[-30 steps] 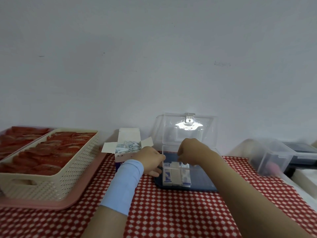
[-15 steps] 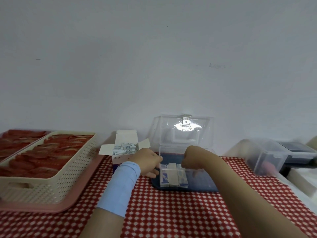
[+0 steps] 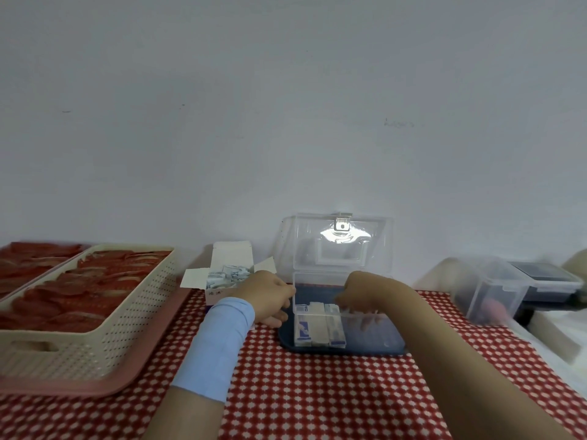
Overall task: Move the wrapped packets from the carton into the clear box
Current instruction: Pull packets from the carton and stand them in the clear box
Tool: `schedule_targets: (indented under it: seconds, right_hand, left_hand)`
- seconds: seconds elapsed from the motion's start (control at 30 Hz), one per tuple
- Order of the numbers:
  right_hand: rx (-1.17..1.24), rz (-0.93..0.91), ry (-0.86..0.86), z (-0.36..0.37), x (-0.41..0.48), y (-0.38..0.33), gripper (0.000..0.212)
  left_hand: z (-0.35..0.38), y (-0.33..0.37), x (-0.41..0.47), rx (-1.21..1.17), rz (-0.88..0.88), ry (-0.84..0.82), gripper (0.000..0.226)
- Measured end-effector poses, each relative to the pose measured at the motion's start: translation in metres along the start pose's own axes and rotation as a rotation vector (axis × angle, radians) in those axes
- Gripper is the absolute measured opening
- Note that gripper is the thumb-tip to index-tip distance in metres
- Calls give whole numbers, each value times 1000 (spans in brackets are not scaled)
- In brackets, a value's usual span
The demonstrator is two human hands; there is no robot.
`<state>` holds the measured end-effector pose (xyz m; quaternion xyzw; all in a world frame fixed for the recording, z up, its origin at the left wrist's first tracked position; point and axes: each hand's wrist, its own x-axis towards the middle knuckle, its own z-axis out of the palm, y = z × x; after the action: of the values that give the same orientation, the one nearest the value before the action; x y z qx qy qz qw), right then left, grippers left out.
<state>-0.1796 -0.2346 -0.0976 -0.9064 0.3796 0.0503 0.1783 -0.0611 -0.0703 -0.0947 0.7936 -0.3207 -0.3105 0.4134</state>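
Soft, even light fills the room, a little dim and bluish across the plain grey-white wall [image 3: 286, 106]. One hard white glare sits on the raised clear plastic lid [image 3: 341, 236], just under its latch. Shadows are faint. The wide lens bows the edges, and the translucent lidded tub [image 3: 489, 290] at far right is smeared with blur.

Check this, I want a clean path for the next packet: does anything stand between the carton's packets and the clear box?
Only the person's own hands. The left hand lies in the gap between carton and clear box, at the box's left wall, and the right hand reaches into the box. The lid stands open.
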Motion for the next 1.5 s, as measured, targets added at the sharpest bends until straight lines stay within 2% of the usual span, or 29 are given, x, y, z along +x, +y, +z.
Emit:
schedule_targets:
  seconds: [0.07, 0.13, 0.23, 0.33, 0.4, 0.47, 0.63, 0.77, 0.97, 1.3, 1.5]
  right_hand:
    - [9, -1, -50, -3, -6, -2, 18]
    - [1, -1, -24, -9, -12, -6, 23]
    - [-65, -41, 271, -24, -19, -19, 27]
    - [94, -225, 483, -35, -31, -50, 21]
    - [182, -413, 484, -36, -36, -74, 15]
    - [185, -548, 408, -30, -34, -97, 16]
    - [-17, -625, 307, -8, -12, -139, 22]
    - [-237, -587, 345, 8, 6, -156, 21]
    - [-283, -529, 344, 21, 18, -167, 19]
    - [-122, -501, 398, 37, 26, -175, 21]
    - [242, -491, 439, 38, 21, -159, 19]
  left_hand:
    - [-2, 2, -4, 13, 9, 3, 25]
    - [-7, 6, -9, 43, 35, 19, 25]
    - [-29, 12, -17, 81, 164, 158, 22]
    - [-59, 7, -23, 173, 329, 365, 15]
    - [-75, -6, -23, 249, 354, 492, 15]
    - [-88, -25, -18, 305, 324, 567, 17]
    - [-97, -56, -10, 446, 230, 510, 25]
    - [-91, -60, -4, 353, 287, 501, 25]
    - [-91, -67, 5, 279, 298, 501, 30]
    - [-99, -68, 4, 265, 310, 500, 35]
    - [-98, -69, 8, 288, 304, 528, 25]
